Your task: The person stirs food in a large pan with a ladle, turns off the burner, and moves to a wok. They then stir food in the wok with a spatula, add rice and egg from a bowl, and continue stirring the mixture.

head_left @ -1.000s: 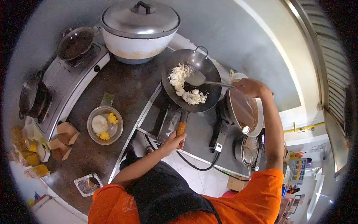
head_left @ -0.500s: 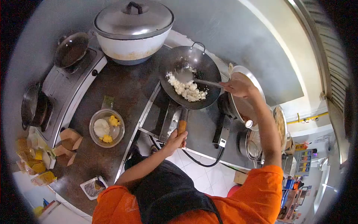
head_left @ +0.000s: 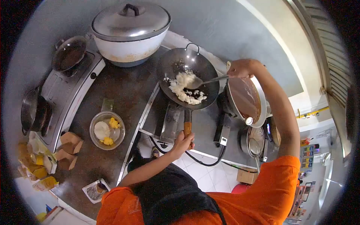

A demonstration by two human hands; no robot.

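A dark wok (head_left: 208, 88) sits over the burner, its wooden handle (head_left: 188, 125) pointing toward me. My left hand (head_left: 182, 144) is closed around the end of that handle. My right hand (head_left: 242, 69), raised at the wok's right side, grips a metal spatula (head_left: 195, 83). The spatula's head is inside the wok, against clumps of white rice (head_left: 187, 96). Some of the rice is blurred by motion near the spatula. Small dark bits show on the wok's far inner wall.
Right of the wok stands a large pot of brown liquid (head_left: 245, 99), with a strainer (head_left: 255, 146) nearer me. A big lidded pot (head_left: 131, 41) stands at the back left. A bowl with white and yellow food (head_left: 107, 130) rests on the counter, near a two-burner stove (head_left: 71, 101).
My right hand has risen and swung outward with the spatula, and the rice has shifted in the wok. My left hand stays on the handle, slightly farther right in view.
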